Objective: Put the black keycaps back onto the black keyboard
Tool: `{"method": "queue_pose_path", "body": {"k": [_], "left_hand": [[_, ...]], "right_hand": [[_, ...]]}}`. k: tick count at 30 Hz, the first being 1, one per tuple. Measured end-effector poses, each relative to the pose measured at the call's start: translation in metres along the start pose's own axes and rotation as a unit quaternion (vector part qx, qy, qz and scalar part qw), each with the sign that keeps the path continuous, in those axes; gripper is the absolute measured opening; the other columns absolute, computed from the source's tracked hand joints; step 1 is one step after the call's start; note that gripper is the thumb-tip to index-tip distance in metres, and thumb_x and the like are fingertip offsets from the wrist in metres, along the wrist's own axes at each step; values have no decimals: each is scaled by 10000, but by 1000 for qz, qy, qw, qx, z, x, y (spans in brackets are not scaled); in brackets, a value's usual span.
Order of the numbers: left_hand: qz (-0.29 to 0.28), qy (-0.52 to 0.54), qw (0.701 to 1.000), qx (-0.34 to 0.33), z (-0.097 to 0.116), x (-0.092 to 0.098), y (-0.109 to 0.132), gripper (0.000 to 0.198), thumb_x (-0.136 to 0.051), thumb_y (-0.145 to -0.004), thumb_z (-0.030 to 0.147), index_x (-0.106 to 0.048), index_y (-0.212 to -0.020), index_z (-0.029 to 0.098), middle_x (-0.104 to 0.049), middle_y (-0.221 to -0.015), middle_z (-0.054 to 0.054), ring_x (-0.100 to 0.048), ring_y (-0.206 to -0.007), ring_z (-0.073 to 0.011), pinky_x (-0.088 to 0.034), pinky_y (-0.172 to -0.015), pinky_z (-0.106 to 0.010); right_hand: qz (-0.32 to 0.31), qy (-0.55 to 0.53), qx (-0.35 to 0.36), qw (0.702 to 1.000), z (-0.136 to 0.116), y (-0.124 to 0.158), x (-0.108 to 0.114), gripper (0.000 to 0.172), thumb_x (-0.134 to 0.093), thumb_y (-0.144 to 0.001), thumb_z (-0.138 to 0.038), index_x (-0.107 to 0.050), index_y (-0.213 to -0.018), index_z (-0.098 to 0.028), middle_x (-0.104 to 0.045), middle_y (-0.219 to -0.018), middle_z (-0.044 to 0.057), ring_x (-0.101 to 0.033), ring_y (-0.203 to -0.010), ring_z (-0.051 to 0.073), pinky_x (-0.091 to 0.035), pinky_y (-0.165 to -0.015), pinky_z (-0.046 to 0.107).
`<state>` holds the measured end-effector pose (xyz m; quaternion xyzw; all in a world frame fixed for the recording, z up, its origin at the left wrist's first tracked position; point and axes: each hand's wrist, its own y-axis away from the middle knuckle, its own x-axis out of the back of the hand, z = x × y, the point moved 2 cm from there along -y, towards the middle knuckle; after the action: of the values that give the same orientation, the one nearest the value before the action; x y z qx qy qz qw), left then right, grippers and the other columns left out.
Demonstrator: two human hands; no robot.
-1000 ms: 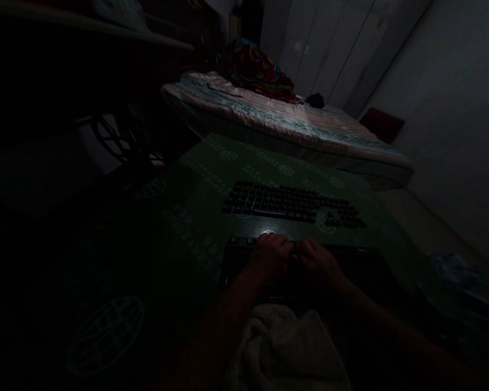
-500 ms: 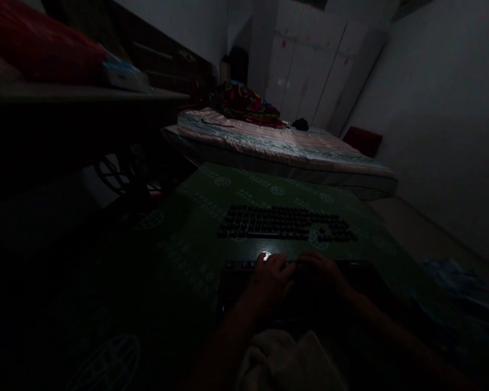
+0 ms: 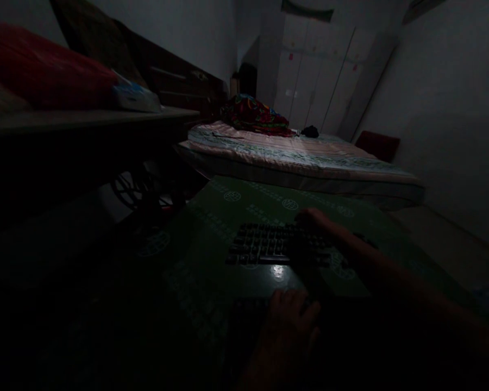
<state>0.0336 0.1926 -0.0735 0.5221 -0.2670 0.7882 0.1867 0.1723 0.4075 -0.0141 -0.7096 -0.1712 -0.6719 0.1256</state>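
Dark loose keycaps [image 3: 255, 241] lie in keyboard order on the green table cover. Over their far row, right of the middle, is my right hand [image 3: 314, 218], its fingers bent down toward the keycaps. Shadow hides its fingertips and anything between them. Closer to me, my left hand [image 3: 290, 315] rests with fingers apart on the far edge of a dark keyboard base [image 3: 244, 307]. Most of that base is lost in darkness.
A green printed cover [image 3: 206, 233] spreads over the table. Beyond it stands a bed [image 3: 277, 149] with a red patterned blanket [image 3: 261, 114]. At left, a shelf [image 3: 175, 113] carries a red bag [image 3: 61, 76]; a black spoked wheel [image 3: 130, 190] sits below.
My right hand has left the keyboard base and reached forward over the laid-out keycaps. My left hand stays at the base. The view has tilted up, so everything sits lower.
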Motion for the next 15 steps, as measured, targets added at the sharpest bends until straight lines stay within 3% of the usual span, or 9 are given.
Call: {"method": "queue_pose_path", "body": {"k": [6, 15], "left_hand": [[11, -6, 1000, -11, -9, -13, 2, 380, -447, -829, 430, -454, -1182, 288, -526, -1218, -58, -500, -1075, -246, -389, -915, -471], [46, -48, 997, -25, -10, -21, -2, 395, -491, -791, 468, -489, -1139, 280, -590, -1130, -55, -565, -965, -234, -436, -849, -447]], "right_hand": [[-62, 37, -7, 997, -3, -47, -8, 277, -567, -716, -152, -678, -956, -231, -670, -1002, 46, -609, -906, 175, -430, -699, 202], [-114, 69, -11, 991, -23, -53, -5, 216, -498, -765, -149, -695, -854, -134, -672, -895, 136, -634, -794, 204, -456, -630, 247]]}}
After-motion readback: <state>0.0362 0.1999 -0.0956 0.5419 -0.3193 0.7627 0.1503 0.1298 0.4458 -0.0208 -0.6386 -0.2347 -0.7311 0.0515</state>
